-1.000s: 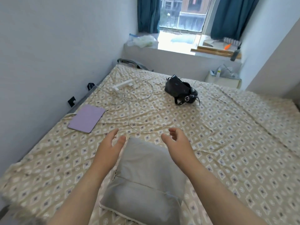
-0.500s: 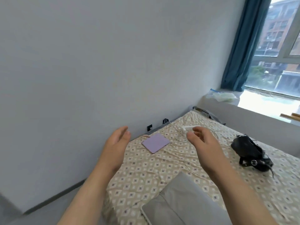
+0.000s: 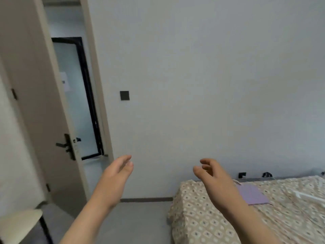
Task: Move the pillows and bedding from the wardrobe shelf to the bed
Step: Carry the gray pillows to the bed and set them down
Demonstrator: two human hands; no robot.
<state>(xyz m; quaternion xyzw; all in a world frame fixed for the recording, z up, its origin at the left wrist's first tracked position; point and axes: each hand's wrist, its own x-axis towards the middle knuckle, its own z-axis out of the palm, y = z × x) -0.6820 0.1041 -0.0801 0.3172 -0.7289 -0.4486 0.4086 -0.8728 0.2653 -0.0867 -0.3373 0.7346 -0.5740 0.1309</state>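
Head view: both hands are raised in front of the plain wall, empty, with bare forearms reaching up from the lower edge. The left grip is loosely open, fingers together and nearly straight, thumb alongside, palm turned inward toward the other hand; it holds nothing. The right grip is also open and empty, its fingers curled a little more, thumb spread below them, palm facing the left one. The two are well apart, at about the same height.

The bed, covered with a beige patterned sheet, lies below and to the right of the right grip; its near corner sits just under that wrist, and the right forearm crosses over the sheet. No pillow or bedding shows within this view, and neither hand touches the sheet. A flat purple pad lies on the bed just right of the right forearm, partly hidden by it.

Left of the left grip and farther back stands an open door with a dark handle. Above and between the hands, a dark wall switch sits on the wall. A pale chair seat shows at the lower left, below the left forearm.
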